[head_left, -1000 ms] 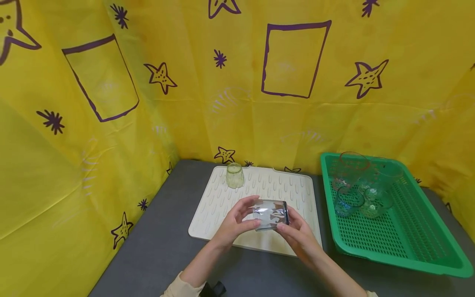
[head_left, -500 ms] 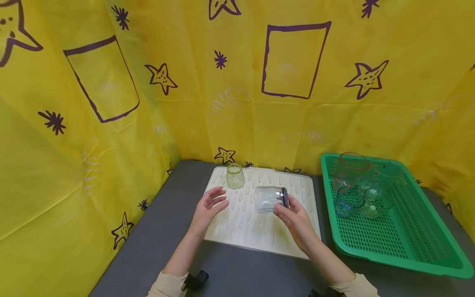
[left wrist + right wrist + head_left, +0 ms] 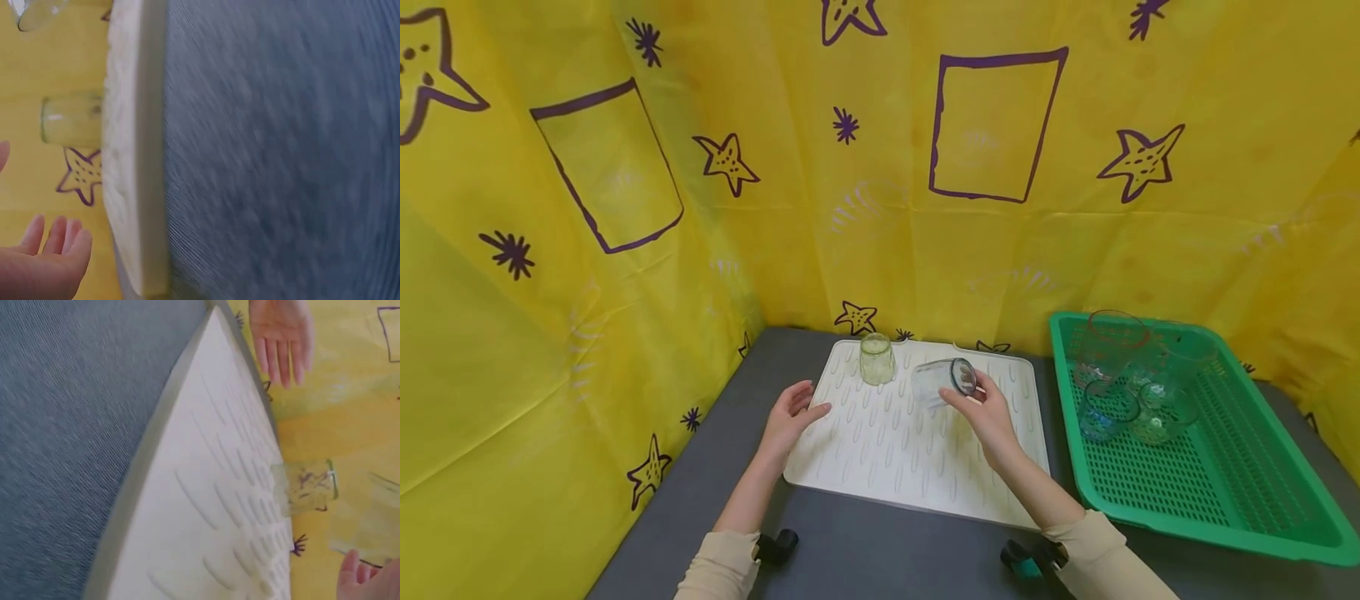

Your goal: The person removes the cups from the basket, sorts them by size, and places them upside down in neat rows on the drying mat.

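My right hand (image 3: 988, 412) holds a clear glass tumbler (image 3: 932, 387) tipped on its side over the white ridged drying mat (image 3: 917, 467). The thumb and fingers grip it at its dark-ringed end, which faces right and up toward the head camera. In the right wrist view only part of this tumbler and the fingertips (image 3: 350, 565) appear. Close to the mat's left edge, my left hand (image 3: 787, 422) is held with loose fingers and nothing in it. A pale green glass (image 3: 877, 360) stands on the mat's far left part, and the left wrist view shows it too.
On the right, a green plastic basket (image 3: 1078, 467) carries several glasses, among them a red-rimmed glass (image 3: 1116, 342) and a blue-tinted glass (image 3: 1101, 417). A yellow patterned cloth (image 3: 850, 250) rises behind and left of the grey tabletop (image 3: 850, 550).
My left hand has let go of the tumbler and moved left. The right hand alone has carried it forward over the mat and turned its ringed end toward the head camera.
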A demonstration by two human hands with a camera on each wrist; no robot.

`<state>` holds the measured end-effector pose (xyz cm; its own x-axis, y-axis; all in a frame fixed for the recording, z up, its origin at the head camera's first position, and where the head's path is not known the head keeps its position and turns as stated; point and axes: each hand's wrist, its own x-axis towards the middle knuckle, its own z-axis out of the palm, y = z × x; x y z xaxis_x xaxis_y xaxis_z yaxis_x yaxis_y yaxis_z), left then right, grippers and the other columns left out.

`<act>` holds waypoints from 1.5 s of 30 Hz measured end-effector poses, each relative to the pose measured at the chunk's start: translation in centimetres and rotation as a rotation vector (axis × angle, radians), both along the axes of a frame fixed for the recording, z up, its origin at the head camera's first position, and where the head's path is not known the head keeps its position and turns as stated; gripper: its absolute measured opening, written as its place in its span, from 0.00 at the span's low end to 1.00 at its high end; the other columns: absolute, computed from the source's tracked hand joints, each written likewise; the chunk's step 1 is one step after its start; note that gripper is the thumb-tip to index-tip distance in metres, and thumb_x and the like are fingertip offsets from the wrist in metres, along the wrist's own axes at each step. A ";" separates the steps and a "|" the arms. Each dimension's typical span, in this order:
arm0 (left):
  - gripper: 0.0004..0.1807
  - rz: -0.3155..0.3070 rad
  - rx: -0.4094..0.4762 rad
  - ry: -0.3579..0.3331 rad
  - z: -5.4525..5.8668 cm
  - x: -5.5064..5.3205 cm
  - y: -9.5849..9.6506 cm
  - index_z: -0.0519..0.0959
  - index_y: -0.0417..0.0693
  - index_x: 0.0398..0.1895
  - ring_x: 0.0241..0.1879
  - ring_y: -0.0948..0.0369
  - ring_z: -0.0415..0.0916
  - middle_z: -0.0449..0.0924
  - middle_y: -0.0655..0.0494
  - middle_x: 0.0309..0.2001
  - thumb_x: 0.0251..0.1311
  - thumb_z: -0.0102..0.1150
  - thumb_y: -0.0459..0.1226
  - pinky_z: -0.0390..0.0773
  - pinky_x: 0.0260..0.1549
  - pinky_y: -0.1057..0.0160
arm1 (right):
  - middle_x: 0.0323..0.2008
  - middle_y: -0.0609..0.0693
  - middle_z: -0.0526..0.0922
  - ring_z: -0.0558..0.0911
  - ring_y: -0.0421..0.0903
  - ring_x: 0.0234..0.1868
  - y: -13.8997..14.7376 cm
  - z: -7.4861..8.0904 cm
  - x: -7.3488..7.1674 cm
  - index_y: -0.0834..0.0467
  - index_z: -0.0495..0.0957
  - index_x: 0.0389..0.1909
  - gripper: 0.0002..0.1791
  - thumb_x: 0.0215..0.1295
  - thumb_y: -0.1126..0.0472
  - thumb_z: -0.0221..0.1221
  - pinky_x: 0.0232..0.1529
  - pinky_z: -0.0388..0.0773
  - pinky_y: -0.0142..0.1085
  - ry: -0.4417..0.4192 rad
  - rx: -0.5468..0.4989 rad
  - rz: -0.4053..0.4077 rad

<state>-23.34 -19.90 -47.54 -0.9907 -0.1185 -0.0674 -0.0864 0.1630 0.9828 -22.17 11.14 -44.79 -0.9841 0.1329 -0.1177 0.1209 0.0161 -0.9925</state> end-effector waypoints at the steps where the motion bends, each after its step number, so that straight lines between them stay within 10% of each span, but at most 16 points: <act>1: 0.39 0.002 -0.009 -0.012 -0.2 -0.1 -0.2 0.62 0.37 0.69 0.68 0.45 0.59 0.62 0.39 0.68 0.55 0.69 0.36 0.60 0.65 0.47 | 0.60 0.59 0.69 0.68 0.51 0.56 -0.1 0.0 -0.3 0.61 0.62 0.68 0.40 0.58 0.57 0.68 0.52 0.69 0.39 -0.002 0.016 -0.004; 11: 0.45 -0.053 -0.082 -0.150 -1.3 -0.5 -1.9 0.56 0.35 0.71 0.69 0.43 0.54 0.56 0.36 0.70 0.55 0.70 0.39 0.55 0.67 0.45 | 0.56 0.57 0.69 0.68 0.51 0.54 -1.4 -0.6 -3.1 0.62 0.65 0.66 0.40 0.54 0.55 0.71 0.48 0.70 0.39 0.018 0.138 -0.019; 45: 0.49 -0.150 -0.250 -0.069 -3.5 -0.4 -1.7 0.59 0.39 0.71 0.64 0.45 0.58 0.57 0.39 0.66 0.45 0.76 0.38 0.61 0.61 0.45 | 0.56 0.61 0.67 0.70 0.57 0.54 -3.5 -2.2 -8.4 0.65 0.68 0.63 0.40 0.52 0.55 0.72 0.50 0.71 0.48 0.132 0.422 0.061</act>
